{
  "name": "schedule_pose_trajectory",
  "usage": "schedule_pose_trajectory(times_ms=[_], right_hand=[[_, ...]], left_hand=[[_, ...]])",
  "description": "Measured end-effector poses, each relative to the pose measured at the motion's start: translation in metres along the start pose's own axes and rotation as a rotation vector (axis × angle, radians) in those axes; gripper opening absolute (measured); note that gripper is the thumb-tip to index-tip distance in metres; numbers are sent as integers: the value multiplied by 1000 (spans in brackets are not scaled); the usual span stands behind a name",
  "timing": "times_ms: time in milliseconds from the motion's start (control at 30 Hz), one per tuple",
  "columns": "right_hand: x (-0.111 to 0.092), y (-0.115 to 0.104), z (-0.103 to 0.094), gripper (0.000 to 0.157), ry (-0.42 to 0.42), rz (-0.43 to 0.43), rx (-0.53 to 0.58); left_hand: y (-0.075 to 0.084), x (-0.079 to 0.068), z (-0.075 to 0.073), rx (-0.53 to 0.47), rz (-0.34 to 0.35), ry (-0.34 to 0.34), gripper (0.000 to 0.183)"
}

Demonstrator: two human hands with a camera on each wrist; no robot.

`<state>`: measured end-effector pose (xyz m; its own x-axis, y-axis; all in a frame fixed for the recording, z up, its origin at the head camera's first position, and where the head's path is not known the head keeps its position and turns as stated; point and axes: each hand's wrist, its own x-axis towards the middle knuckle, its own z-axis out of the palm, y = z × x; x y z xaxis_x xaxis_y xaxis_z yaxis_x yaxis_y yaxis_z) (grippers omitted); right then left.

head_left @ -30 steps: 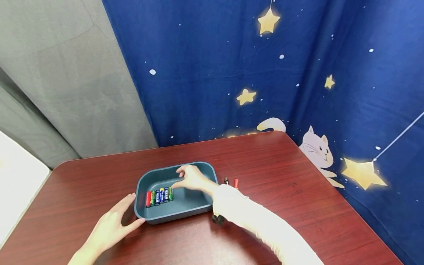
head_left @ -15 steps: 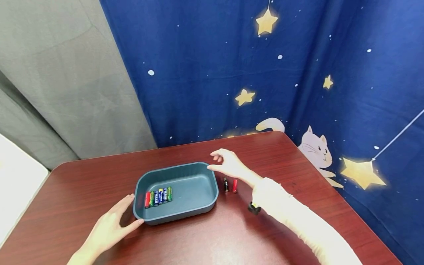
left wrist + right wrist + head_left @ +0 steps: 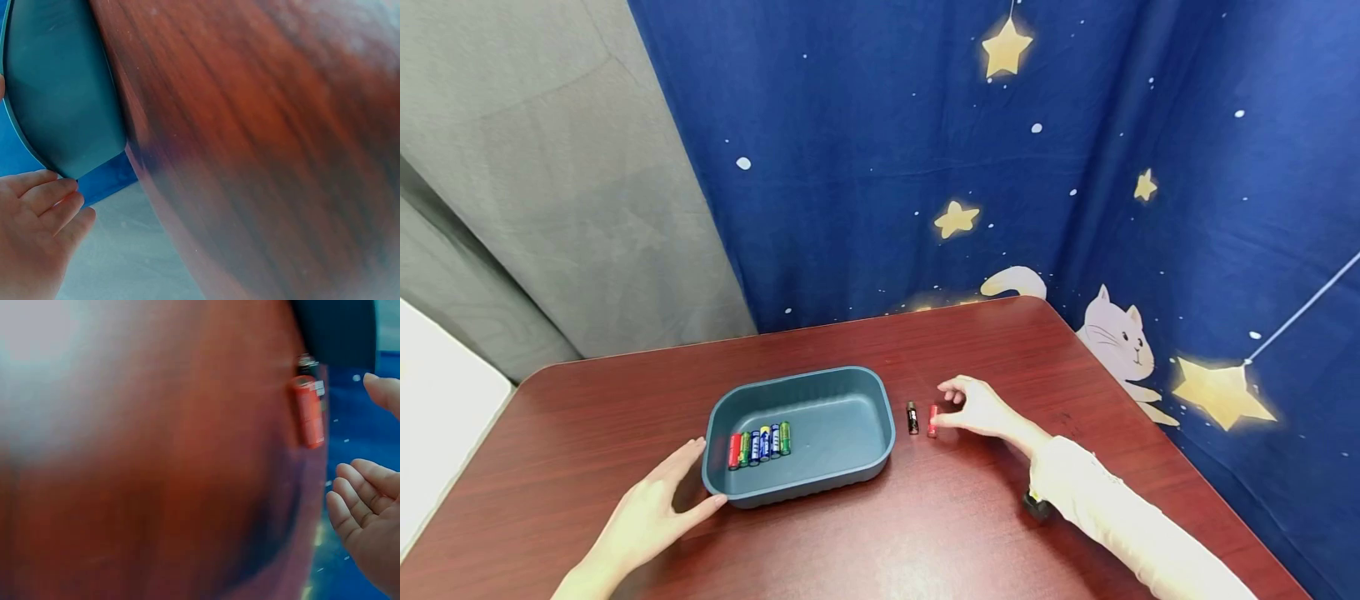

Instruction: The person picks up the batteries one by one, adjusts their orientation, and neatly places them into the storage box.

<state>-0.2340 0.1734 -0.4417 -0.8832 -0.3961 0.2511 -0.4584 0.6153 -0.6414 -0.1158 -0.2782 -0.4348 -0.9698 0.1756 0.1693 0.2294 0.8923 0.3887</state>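
Observation:
In the head view my left hand (image 3: 651,508) rests at the left end of a blue-grey plastic bin (image 3: 842,479). Its straight fingers touch the wall and its thumb lies at the near corner. Inside the bin, a red battery (image 3: 734,452) begins a row of several batteries, with green and blue ones (image 3: 775,442) beside it. My right hand (image 3: 985,410) is over the table, thumb and fingers spread around a second red battery (image 3: 932,422). The right wrist view shows this battery (image 3: 309,412) outside the fingers. A black battery (image 3: 912,418) lies between it and the bin.
The red-brown wooden table (image 3: 850,550) carries everything. Behind it hang a grey curtain (image 3: 587,208) and a blue star-patterned curtain (image 3: 865,167). A white surface (image 3: 445,417) borders the table on the left.
My right hand has moved out of the bin, rightward over its rim, then down to the red battery on the table. The row in the bin and my left hand stay as they were.

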Motion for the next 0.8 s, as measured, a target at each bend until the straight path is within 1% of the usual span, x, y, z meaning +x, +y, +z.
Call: schedule_pose_trajectory(times_ms=[167, 267, 333, 467, 533, 800], right_hand=[[-11, 12, 8, 54, -34, -36, -67], [-11, 13, 13, 54, -28, -77, -109], [-10, 13, 16, 51, -19, -105, -119], [-7, 10, 19, 41, -6, -146, -120], [-7, 9, 20, 38, -4, -148, -116], [-7, 12, 18, 37, 6, -146, -82]], left_hand=[[0, 0, 1, -1, 2, 5, 85], [0, 0, 0, 1, -5, -2, 86], [1, 0, 0, 0, -10, -7, 87], [2, 0, 0, -3, -15, -9, 87], [2, -1, 0, -4, -8, -2, 86], [3, -1, -2, -9, 23, 29, 83]])
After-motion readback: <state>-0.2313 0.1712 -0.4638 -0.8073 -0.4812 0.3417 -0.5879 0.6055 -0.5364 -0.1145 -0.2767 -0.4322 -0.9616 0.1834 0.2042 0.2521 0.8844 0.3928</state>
